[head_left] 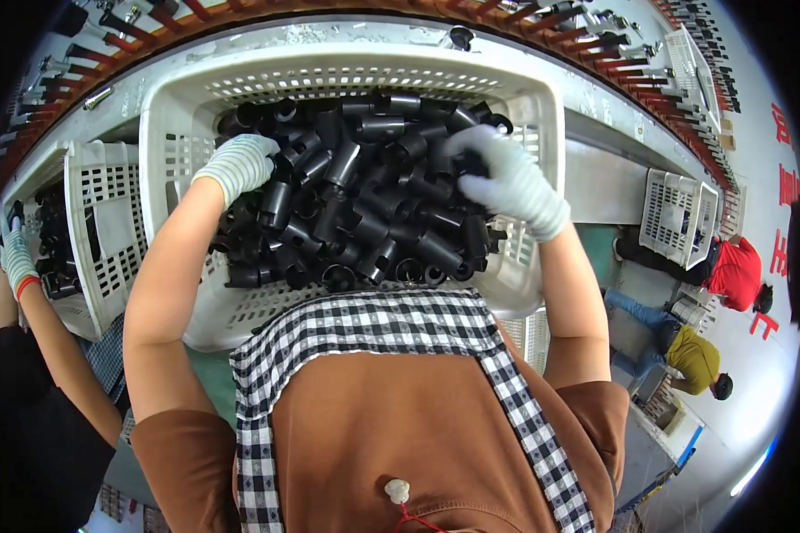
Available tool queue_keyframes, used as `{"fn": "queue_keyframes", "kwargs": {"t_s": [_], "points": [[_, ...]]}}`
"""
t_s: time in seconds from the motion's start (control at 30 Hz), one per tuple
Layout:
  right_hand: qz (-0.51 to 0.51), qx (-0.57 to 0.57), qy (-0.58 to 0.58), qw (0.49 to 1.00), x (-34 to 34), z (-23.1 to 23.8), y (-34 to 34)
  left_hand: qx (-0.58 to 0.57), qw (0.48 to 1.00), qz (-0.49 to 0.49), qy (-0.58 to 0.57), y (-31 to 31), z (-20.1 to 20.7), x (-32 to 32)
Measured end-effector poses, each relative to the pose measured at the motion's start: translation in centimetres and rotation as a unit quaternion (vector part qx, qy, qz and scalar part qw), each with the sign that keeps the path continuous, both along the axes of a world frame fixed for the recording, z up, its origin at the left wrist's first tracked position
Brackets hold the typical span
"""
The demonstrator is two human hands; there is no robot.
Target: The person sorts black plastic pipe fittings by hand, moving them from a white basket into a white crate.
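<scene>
A white perforated plastic basket (347, 64) in front of me holds a heap of short black tubes (342, 164), several with cut-outs in their walls. My left hand (240, 167), in a white striped knit glove, is at the left side of the heap. Its fingers are curled together, and what lies under their tips is hidden. Over the right side of the heap is my right hand (511, 182), gloved alike and smeared by motion. Its thumb and fingers seem apart around a dark gap, where I cannot tell whether a tube is held.
Beyond the basket runs a grey metal ledge (587, 133) with a curved rack of rods (542, 22) behind it. A co-worker's gloved hand (16, 253) is by another white basket (107, 222) at left. Two people (738, 274) sit at far right near a white crate (671, 218).
</scene>
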State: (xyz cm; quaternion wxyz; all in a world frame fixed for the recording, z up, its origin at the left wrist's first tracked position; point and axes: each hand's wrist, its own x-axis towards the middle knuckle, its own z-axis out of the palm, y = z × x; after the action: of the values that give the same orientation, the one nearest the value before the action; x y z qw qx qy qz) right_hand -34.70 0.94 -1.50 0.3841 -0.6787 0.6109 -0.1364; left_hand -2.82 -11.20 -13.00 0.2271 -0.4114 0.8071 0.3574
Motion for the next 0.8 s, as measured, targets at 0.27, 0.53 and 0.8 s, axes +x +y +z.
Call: {"fn": "queue_keyframes", "kwargs": {"t_s": [0.27, 0.53, 0.8], "points": [[0.175, 0.101, 0.303, 0.931, 4.3, -3.9, 0.4, -0.013, 0.945, 0.097, 0.312, -2.0, 4.2, 0.6], [0.098, 0.116, 0.167, 0.974, 2.7, -2.6, -1.2, -0.006, 0.804, 0.235, 0.547, -9.6, 17.8, -7.9], [0.084, 0.041, 0.020, 0.995, 1.6, -3.3, -1.3, -0.184, 0.837, 0.199, 0.475, -17.7, 16.3, -18.9]]}}
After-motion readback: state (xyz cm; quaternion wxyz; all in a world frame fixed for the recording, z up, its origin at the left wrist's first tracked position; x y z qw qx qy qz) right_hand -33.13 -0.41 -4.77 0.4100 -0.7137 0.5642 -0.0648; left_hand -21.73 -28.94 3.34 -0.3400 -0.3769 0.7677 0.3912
